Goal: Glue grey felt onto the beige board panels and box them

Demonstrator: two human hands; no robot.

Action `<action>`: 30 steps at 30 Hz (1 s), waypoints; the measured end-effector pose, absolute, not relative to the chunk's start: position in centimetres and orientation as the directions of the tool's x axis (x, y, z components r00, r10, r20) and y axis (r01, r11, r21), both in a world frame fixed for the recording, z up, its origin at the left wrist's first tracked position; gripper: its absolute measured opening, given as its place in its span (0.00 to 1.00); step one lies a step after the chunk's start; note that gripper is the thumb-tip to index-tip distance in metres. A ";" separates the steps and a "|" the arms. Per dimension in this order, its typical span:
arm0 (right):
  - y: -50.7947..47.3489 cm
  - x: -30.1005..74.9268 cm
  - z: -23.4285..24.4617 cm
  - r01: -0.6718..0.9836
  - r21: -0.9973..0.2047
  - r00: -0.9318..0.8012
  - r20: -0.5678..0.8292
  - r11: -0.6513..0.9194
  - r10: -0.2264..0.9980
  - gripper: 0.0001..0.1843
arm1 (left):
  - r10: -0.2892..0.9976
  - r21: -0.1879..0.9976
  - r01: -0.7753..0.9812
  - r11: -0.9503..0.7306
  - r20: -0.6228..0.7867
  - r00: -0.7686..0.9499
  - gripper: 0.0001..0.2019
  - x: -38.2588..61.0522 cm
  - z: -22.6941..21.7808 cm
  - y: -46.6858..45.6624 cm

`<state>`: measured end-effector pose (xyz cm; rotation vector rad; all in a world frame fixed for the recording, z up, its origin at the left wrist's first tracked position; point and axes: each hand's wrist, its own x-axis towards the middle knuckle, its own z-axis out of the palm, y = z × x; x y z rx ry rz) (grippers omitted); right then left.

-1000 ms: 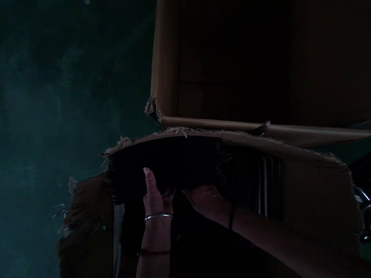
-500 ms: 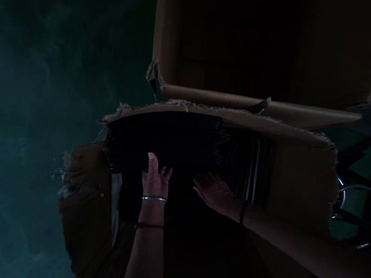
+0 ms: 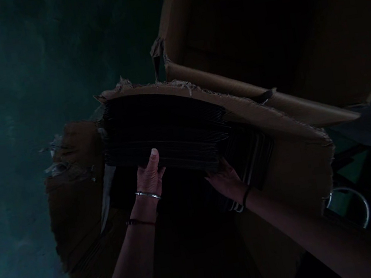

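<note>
A thick stack of thin black sheets (image 3: 166, 130) stands packed in a torn cardboard box (image 3: 300, 177), edges facing me. My left hand (image 3: 149, 177) grips the stack's near lower edge, thumb laid up over the sheets and the other fingers partly hidden beneath. At the right near corner, my right hand (image 3: 226, 180) has its fingers closed round the sheets; darkness hides part of them. Another group of dark sheets (image 3: 254, 151), with a few paler edges, leans to the right of the stack. The sheets' exact kind is too dark to tell.
Beyond the torn rim lies a larger open carton (image 3: 217, 75) with a deep, dark inside. Green floor (image 3: 2, 116) spreads to the left. A curved metal ring (image 3: 365, 209) and dark framework show at right. Ragged cardboard (image 3: 76, 184) juts out at the box's left side.
My right hand has moved right and up to the stack's corner. The stack's near sheets now tilt more toward me. The whole view has shifted slightly.
</note>
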<state>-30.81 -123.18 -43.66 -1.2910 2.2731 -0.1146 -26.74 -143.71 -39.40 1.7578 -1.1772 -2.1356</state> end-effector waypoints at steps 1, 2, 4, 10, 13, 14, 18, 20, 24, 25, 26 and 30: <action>-123.0 -30.5 -43.2 -0.747 -0.317 -0.462 -0.384 0.585 -0.799 0.18 | -0.553 0.635 -0.359 -0.684 -0.773 -0.312 0.21 -26.7 -39.2 -143.6; -122.7 -30.1 -42.6 -0.706 -0.311 -0.521 -0.380 0.636 -0.764 0.17 | -0.553 0.636 -0.357 -0.685 -0.772 -0.314 0.21 -26.7 -39.1 -143.5; -121.7 -29.0 -41.2 -0.598 -0.290 -0.639 -0.389 0.747 -0.663 0.17 | -0.549 0.635 -0.345 -0.691 -0.772 -0.321 0.20 -27.2 -38.6 -143.5; -120.9 -26.6 -39.2 -0.408 -0.448 -0.712 -0.389 0.795 -0.585 0.14 | -0.486 0.526 -0.395 -0.753 -0.849 -0.206 0.28 -31.5 -37.9 -144.4; -122.6 -28.1 -39.2 -0.331 -0.552 -0.783 -0.292 0.766 -0.549 0.10 | -0.452 0.456 -0.440 -0.774 -0.884 -0.121 0.34 -32.8 -38.0 -144.6; -123.1 -28.9 -39.2 -0.303 -0.565 -0.820 -0.256 0.768 -0.512 0.09 | -0.456 0.455 -0.445 -0.771 -0.883 -0.112 0.35 -32.9 -38.1 -144.6; -124.5 -31.8 -38.7 -0.330 -0.530 -0.892 -0.095 0.781 -0.442 0.11 | -0.490 0.474 -0.465 -0.748 -0.866 -0.096 0.36 -32.1 -38.2 -144.6; -125.0 -32.5 -38.2 -0.421 -0.480 -0.870 -0.029 0.770 -0.493 0.12 | -0.492 0.489 -0.467 -0.737 -0.861 -0.126 0.34 -31.7 -38.3 -144.5; -126.4 -33.0 -37.5 -0.547 -0.384 -0.807 0.005 0.744 -0.590 0.17 | -0.516 0.546 -0.427 -0.721 -0.834 -0.196 0.28 -31.4 -38.3 -144.1; -126.9 -33.1 -37.4 -0.560 -0.373 -0.796 -0.002 0.740 -0.605 0.19 | -0.531 0.564 -0.410 -0.717 -0.823 -0.202 0.27 -31.3 -38.4 -144.0; -127.3 -33.2 -37.4 -0.568 -0.367 -0.788 -0.014 0.736 -0.615 0.20 | -0.545 0.578 -0.392 -0.716 -0.813 -0.204 0.27 -31.3 -38.4 -143.8; -128.6 -33.9 -37.4 -0.550 -0.373 -0.783 -0.083 0.748 -0.617 0.20 | -0.565 0.600 -0.329 -0.729 -0.799 -0.205 0.24 -30.9 -38.3 -143.3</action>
